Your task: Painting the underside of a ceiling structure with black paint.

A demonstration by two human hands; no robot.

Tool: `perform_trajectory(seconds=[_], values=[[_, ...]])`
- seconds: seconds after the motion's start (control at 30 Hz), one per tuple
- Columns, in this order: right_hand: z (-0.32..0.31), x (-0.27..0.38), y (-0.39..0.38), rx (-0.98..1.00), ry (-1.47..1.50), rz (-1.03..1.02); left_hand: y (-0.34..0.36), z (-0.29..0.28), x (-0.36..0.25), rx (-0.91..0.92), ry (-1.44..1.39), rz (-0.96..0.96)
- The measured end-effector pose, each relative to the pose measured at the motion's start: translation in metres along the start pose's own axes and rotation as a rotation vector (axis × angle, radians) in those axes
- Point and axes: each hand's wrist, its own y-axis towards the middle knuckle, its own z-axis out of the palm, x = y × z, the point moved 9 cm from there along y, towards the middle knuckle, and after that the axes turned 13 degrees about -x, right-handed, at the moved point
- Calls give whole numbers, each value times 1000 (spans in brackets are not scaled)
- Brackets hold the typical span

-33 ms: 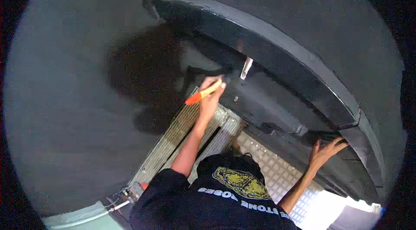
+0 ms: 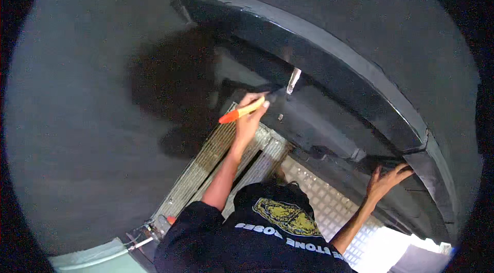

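Note:
My left hand [image 2: 249, 119] grips a paintbrush [image 2: 242, 112], whose pale wooden handle ends in an orange tip. The brush's dark head points up and right, at the dark painted surface [image 2: 319, 119] beneath a long curved ledge [image 2: 319, 47]. Whether its bristles touch that surface, I cannot tell. Just beyond the brush is a narrow bright slot or strip [image 2: 293, 81]. Over on the right, my right hand [image 2: 387, 180] has its fingers spread, the fingertips against the ledge's underside near a joint; nothing shows in it.
Ribbed pale panels [image 2: 200, 165] stand below my left forearm. A gridded, tile-like surface [image 2: 324, 190] lies between my arms, with a bright patch [image 2: 375, 247] beyond. A pipe fitting [image 2: 154, 232] and a pale green surface [image 2: 103, 260] are at lower left. Dark wall [image 2: 77, 119] fills the left side.
My left hand and the paintbrush have shifted very slightly, the brush head a little toward the bright slot. My right hand keeps its place.

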Motion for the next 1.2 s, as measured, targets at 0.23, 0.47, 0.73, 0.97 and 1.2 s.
perform_trajectory(seconds=[0.23, 0.47, 0.73, 0.97, 1.2], values=[[6, -11, -14, 58, -55, 27, 18, -62, -35, -181, 60, 42], [3, -2, -8, 35, -35, 35, 41, -95, -65, -364, 91, 101], [7, -4, -12, 30, -16, 4, 63, -115, -6, -506, -140, -109], [3, 3, -8, 16, 13, -31, 78, -91, 12, -744, -71, 197], [2, 9, -6, 13, 14, -33, -12, 3, 1, -466, 40, 203]])
